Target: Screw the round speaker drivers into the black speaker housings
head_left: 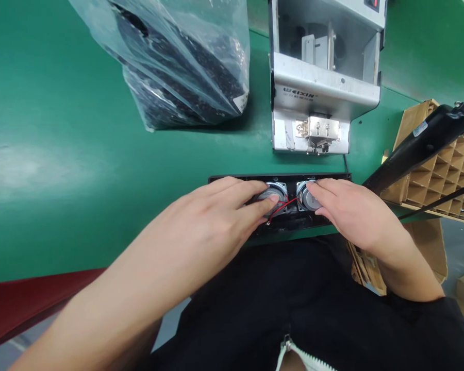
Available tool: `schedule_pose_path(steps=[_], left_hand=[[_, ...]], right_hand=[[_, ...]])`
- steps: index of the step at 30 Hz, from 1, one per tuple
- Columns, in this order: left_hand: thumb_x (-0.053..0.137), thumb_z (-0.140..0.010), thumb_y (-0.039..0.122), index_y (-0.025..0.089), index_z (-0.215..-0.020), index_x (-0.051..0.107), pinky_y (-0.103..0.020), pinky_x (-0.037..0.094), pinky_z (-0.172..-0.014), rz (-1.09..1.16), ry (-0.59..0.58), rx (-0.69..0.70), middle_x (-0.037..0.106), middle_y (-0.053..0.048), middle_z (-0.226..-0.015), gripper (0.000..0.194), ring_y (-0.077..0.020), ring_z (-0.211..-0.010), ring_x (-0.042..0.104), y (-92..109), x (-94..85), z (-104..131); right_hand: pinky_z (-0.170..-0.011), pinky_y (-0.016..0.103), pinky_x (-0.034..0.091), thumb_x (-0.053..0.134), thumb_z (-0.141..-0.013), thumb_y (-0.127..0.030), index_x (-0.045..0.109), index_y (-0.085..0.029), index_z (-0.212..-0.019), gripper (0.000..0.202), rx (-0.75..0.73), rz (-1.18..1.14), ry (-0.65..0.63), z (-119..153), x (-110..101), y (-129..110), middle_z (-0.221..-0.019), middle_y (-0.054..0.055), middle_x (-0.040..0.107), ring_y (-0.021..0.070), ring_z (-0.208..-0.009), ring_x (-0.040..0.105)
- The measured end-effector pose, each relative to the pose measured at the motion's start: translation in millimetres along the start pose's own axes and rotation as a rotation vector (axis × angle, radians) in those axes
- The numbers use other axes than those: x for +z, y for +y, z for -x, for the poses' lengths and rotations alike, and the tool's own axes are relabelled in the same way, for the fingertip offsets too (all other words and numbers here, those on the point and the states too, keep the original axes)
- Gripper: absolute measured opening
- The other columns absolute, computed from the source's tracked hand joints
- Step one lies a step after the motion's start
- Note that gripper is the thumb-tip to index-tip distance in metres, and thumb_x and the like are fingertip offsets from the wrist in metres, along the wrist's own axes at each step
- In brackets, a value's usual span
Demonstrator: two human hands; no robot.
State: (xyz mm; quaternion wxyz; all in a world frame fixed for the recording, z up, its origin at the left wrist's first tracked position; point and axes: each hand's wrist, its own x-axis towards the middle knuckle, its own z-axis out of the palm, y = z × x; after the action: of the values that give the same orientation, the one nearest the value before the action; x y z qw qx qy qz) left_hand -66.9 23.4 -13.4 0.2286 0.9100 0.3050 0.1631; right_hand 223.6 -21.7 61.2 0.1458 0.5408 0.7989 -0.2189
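Note:
A long black housing lies at the front edge of the green table, with two round speakers in it. My left hand reaches over its left part, fingers closed round the left speaker. On the right speaker rest the fingertips of my right hand, held close together around its rim. Red and black wires cross between the two speakers and end in a small white connector. My palms hide both ends of the housing.
Beyond the housing stands a grey metal machine. A clear plastic bag with black parts lies at the back left. On the right are a black bar-like object and a cardboard box with dividers.

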Motion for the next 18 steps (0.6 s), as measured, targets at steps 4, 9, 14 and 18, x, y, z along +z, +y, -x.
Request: schedule_pose_path(steps=[4,9,14,18], left_hand=[[0.041,-0.13,0.033,0.027,-0.138,0.09,-0.052,0.074,-0.095,-0.021,-0.02,0.004,0.089,-0.014,-0.135,0.05,-0.0347,-0.111,0.084,1.1,-1.4,-2.7],[0.044,-0.129,0.029,0.02,-0.134,0.09,-0.049,0.073,-0.091,-0.092,0.023,0.061,0.089,-0.018,-0.133,0.047,-0.0332,-0.105,0.084,1.4,-3.0,-5.5],[0.047,-0.128,0.029,0.019,-0.134,0.089,-0.049,0.073,-0.092,-0.106,-0.033,0.086,0.09,-0.017,-0.135,0.043,-0.0334,-0.108,0.085,1.2,-7.3,-9.3],[0.051,-0.127,0.03,0.023,-0.132,0.089,-0.05,0.072,-0.089,-0.115,-0.039,0.061,0.091,-0.014,-0.135,0.038,-0.0341,-0.108,0.085,1.2,-3.4,-8.3]], right_hand=[[-0.111,0.052,0.077,0.055,-0.119,-0.013,0.073,-0.015,-0.161,0.046,0.016,0.045,0.017,1.0,-2.1,-4.1,-0.154,0.021,0.086,0.0318,-0.123,0.085],[-0.124,0.059,0.073,0.061,-0.119,-0.018,0.067,-0.017,-0.169,0.051,-0.125,-0.036,0.298,27.2,0.8,7.6,-0.16,0.022,0.083,0.0344,-0.139,0.082],[-0.093,0.061,0.077,0.075,-0.11,-0.036,0.06,-0.041,-0.172,0.064,0.131,-0.196,1.108,41.0,43.4,18.0,-0.139,0.016,0.077,0.0381,-0.12,0.081],[-0.105,0.075,0.074,0.063,-0.11,-0.05,0.048,-0.034,-0.18,0.073,0.417,-0.044,1.369,29.9,72.7,26.2,-0.156,0.025,0.062,0.0471,-0.139,0.075]])
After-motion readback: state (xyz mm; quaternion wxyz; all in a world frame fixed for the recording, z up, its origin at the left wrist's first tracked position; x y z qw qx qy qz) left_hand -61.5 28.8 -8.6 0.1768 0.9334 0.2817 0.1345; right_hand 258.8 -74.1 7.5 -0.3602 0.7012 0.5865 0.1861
